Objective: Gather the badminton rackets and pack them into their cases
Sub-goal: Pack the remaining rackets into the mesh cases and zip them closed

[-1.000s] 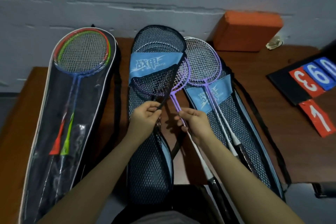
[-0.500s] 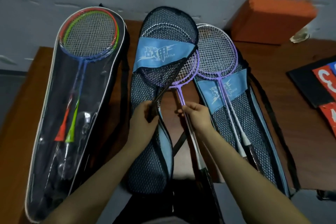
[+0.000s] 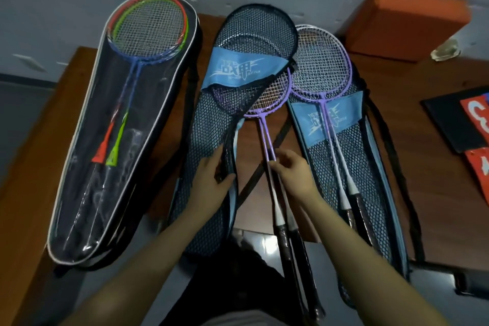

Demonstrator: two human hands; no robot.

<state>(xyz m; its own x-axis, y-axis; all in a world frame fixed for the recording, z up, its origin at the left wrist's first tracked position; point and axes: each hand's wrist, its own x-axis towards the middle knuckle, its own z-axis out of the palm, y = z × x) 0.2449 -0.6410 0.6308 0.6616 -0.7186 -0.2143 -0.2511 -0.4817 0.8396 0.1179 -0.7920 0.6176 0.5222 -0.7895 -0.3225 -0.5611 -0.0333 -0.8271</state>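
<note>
Black grips of two purple rackets (image 3: 267,124) hung nearest, past the table (image 3: 330,167) edge, their shafts pinched in the right hand (image 3: 292,169). Just left of them, the left hand (image 3: 211,180) gripped the open edge of the middle mesh case (image 3: 211,145), the racket heads partly inside it. Farther right another mesh case (image 3: 370,193) held two more purple rackets (image 3: 321,66); at far left a clear case (image 3: 105,167) held coloured ones.

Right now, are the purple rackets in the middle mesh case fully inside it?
No: the purple rackets have only their heads under the middle mesh case, while the shafts and black handles stick out by the right hand.
</note>
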